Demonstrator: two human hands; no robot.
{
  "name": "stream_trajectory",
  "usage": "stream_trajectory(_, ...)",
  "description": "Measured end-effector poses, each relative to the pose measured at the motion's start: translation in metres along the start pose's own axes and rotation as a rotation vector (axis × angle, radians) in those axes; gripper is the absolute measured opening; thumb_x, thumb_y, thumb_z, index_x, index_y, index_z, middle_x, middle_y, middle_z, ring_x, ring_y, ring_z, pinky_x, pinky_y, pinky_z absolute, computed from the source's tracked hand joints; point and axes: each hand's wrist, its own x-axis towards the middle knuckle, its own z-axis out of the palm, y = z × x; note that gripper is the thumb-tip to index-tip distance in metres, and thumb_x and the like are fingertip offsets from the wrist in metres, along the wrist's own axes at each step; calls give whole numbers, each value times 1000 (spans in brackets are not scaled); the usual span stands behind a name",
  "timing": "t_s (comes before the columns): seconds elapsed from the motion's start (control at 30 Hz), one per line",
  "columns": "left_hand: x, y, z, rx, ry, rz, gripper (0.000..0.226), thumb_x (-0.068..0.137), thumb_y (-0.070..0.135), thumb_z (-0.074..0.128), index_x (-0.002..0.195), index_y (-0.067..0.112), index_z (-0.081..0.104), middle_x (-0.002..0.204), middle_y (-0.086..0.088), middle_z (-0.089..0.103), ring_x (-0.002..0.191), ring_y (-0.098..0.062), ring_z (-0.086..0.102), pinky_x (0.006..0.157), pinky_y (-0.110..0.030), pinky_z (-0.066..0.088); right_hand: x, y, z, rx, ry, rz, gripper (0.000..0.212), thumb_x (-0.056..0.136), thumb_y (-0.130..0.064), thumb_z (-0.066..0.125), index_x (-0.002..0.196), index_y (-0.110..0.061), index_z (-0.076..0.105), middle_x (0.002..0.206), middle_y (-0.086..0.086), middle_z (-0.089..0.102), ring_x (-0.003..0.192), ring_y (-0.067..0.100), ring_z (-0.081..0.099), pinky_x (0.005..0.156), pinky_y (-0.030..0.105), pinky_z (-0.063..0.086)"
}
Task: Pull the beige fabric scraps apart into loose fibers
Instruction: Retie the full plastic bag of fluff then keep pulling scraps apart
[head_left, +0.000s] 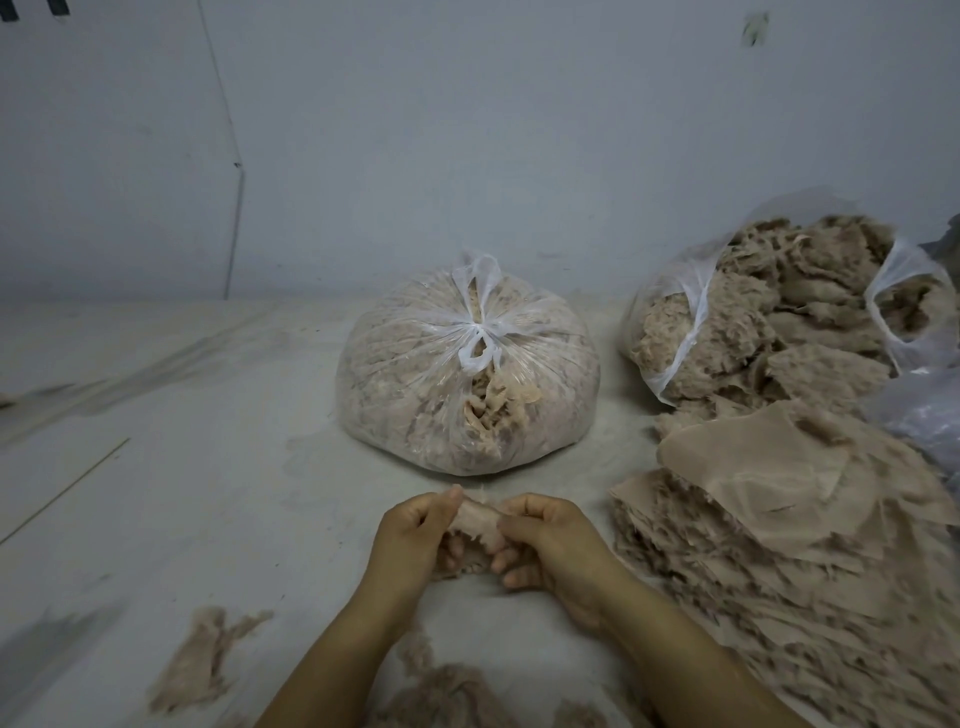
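Two hands on one beige scrap (478, 522) | left hand (415, 540) and right hand (545, 545) pinch opposite edges, close together, for tearing | scrap pile (779, 519) at right within reach | pulled fibers (197, 660) dropped near left.

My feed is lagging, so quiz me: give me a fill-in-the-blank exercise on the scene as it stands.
1. Both hands, left hand and right hand, hold one ____ scrap.
2. The bag straight ahead is ____ shut.
3. The stack of scraps lies to the person's ____.

Missing words: beige; tied; right
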Motion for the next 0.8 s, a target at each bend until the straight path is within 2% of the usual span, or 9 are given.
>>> stream_trajectory(0.07,0,0,0,59,7,21,43,91,35,55,53,15,55,46,1,50,43,-9,44,45,-17,38,1,1,-1,-47,34,8,16,89,2,49,88,-9,60,58,4,64,49,11,59,43,22,48)
stream_trajectory(0.17,2,-2,-2,77,51,32,39,90,34,57,61,8,52,46,1,51,44,-9,44,46,-17,38,3,3,-4,-77,72,1,21,85,7,47,87,-12,54,57,5,63,52,16,60,46,26,50)
stream_trajectory(0.3,4,-1,-3,-4,112,18,23,89,13,62,75,10,45,61,-8,55,49,-11,56,50,-25,48,2,7,-5,-56,38,-82,23,85,9,49,81,-13,49,57,4,63,56,18,62,48,26,51)
stream_trajectory(0.37,3,0,-5,34,90,47,24,89,4,60,71,10,46,62,-5,54,52,-10,53,51,-24,47,1,6,-5,-66,3,-148,29,85,10,47,75,-15,58,59,5,63,56,16,62,50,24,51)
stream_trajectory(0.47,3,2,-10,32,10,22,23,88,-8,53,74,7,64,73,-4,68,60,-11,57,58,-24,49,1,6,-5,-114,-20,-181,47,86,10,44,68,-20,74,58,4,64,51,12,58,53,21,50)
stream_trajectory(0.57,3,2,-14,43,-64,-16,20,88,-2,59,90,12,73,86,-5,74,72,-14,67,65,-20,53,1,8,-6,-139,4,-152,46,87,8,44,86,-26,76,56,4,63,48,11,56,52,21,50)
stream_trajectory(0.67,4,0,-19,48,-138,-22,27,78,0,72,95,22,71,94,2,74,87,-12,70,73,-19,54,2,8,-7,-116,20,-127,44,89,7,45,106,-28,67,57,5,62,49,11,55,52,22,50)
stream_trajectory(0.73,6,-2,-23,122,-170,-11,37,72,-1,77,96,27,70,97,7,73,90,-6,69,74,-17,53,2,8,-7,-143,10,-132,45,89,7,44,105,-27,67,58,4,61,50,10,55,52,21,50)
stream_trajectory(0.8,7,-4,-25,202,-206,-2,41,72,0,78,103,24,68,101,10,70,91,-1,67,75,-14,51,0,10,-5,-205,11,-114,45,90,7,43,100,-29,68,57,3,60,51,9,55,53,21,51)
